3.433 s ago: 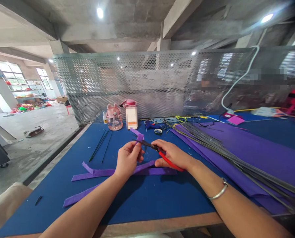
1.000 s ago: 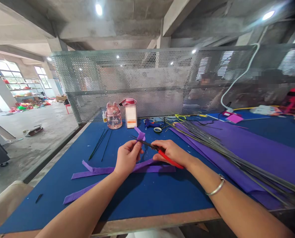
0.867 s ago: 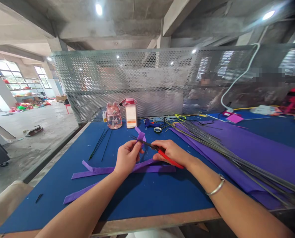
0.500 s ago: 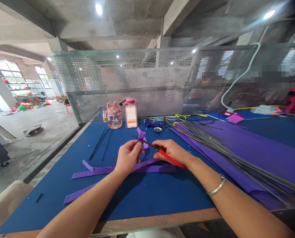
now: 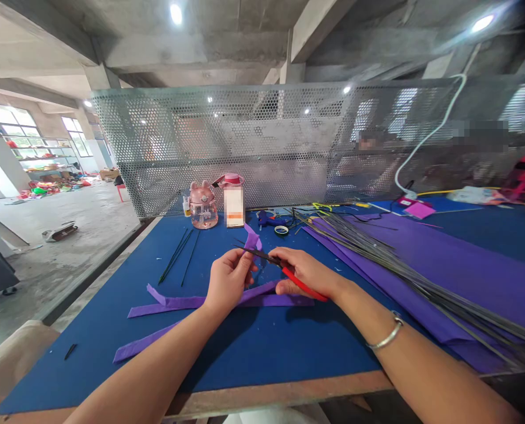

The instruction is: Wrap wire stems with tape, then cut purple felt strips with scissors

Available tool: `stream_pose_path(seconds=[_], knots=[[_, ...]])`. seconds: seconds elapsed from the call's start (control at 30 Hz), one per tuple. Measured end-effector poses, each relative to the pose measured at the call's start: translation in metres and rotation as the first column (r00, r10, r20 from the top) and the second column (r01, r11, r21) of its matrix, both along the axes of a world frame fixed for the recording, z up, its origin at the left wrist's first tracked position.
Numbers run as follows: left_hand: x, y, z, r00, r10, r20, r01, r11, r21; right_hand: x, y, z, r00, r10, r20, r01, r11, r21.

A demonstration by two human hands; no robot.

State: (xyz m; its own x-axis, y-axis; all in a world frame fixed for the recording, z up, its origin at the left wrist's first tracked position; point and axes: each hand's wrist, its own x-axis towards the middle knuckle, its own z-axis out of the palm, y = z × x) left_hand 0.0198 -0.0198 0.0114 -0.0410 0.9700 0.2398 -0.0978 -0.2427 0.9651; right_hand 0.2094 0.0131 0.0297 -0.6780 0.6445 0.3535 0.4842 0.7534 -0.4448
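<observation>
Between thumb and fingers, my left hand (image 5: 229, 277) pinches a small folded piece of purple crepe paper (image 5: 252, 237), its upper end sticking up above the fingertips. My right hand (image 5: 304, 272) is wrapped round the red handles of a pair of scissors (image 5: 300, 284). Their dark blades point left and lie across the purple piece, just over my left fingertips. Whether the blades are cutting it I cannot tell. Several purple paper strips (image 5: 174, 303) lie flat on the blue tabletop (image 5: 262, 359) below my hands, partly hidden by my left forearm.
Thin dark wires (image 5: 174, 256) lie on the left. A pink bottle (image 5: 203, 206), a white-and-pink container (image 5: 233, 203), a blue glue gun (image 5: 269, 219) and a tape roll (image 5: 281, 230) stand behind. A wire bundle (image 5: 404, 271) crosses purple sheets (image 5: 457, 247) at right. Perforated metal screen (image 5: 245, 141) behind.
The scissor blades have shifted slightly over the purple piece, and its hanging part at the right of my left fingers shows less. Both hands have stayed nearly in place.
</observation>
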Motion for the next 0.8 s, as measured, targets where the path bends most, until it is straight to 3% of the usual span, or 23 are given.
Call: stream_pose_path(seconds=[0.63,0.7,0.8], knots=[[-0.0012,0.0004,-0.0003,0.999,0.001,-0.041,-0.001,1.000,0.000,-0.0007,-0.0021,0.0005,0.998,-0.035,-0.058,0.026,0.988,-0.151],[-0.0028,0.0016,-0.0004,0.991,0.050,-0.125,-0.044,0.998,0.049,0.0000,-0.0016,0.0000,0.997,-0.047,-0.056,0.037,0.986,-0.164],[-0.0063,0.0038,0.0001,0.923,0.229,-0.309,-0.163,0.961,0.224,0.0019,-0.0002,-0.0002,0.995,-0.072,-0.067,0.060,0.984,-0.167]])
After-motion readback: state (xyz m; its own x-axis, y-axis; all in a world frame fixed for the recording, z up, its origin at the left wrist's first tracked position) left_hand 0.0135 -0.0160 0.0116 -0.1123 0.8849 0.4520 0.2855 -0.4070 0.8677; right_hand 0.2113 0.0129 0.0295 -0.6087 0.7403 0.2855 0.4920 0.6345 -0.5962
